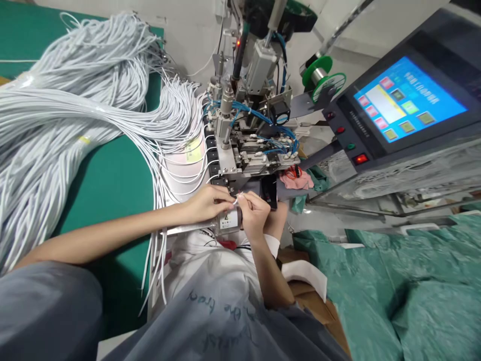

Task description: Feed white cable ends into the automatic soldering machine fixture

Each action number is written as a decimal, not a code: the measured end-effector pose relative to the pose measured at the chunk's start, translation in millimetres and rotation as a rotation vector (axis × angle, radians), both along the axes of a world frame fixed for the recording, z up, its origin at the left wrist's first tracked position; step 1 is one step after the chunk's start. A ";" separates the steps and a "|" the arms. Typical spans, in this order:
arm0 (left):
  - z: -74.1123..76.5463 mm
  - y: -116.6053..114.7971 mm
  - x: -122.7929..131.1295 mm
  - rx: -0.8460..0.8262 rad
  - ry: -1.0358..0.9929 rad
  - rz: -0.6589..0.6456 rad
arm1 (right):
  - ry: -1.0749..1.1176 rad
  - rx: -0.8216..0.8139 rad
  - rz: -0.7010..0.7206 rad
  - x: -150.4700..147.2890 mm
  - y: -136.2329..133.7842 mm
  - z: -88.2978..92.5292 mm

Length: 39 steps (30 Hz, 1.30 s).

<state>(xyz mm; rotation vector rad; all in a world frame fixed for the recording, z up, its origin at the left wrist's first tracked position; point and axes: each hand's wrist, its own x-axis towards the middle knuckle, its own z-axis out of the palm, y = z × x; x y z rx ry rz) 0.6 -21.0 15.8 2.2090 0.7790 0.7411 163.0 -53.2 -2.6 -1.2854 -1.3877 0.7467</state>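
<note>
Both hands meet at the front end of a metal machine (229,160) with blue air tubes. My left hand (210,202) pinches a white cable (236,201) between thumb and fingers. My right hand (253,210) is closed in a pinch at the same cable's end, just right of the left fingertips. The tip itself is too small to make out. Several white cables (188,175) curve from the left into black holders (213,155) along the machine's side. A small box with a white label (228,219) sits right below my hands.
A large heap of white cables (93,65) covers much of the green table (112,185) at left. To the right stand a lit control screen (409,100) and a green wire spool (323,77). A pink cloth (296,179) and a dark phone-like object (269,191) lie beside the machine. Green sheeting (376,271) lies lower right.
</note>
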 end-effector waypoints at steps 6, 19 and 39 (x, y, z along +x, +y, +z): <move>-9.8 14.6 -6.9 0.341 0.569 0.033 | 0.012 -0.226 0.109 18.5 31.0 -38.6; -12.6 20.0 -6.4 0.348 0.642 -0.005 | 0.272 -0.496 0.186 18.0 49.0 -53.5; -13.1 22.0 -3.2 0.436 0.692 -0.038 | 0.245 -0.507 0.211 17.3 51.6 -54.6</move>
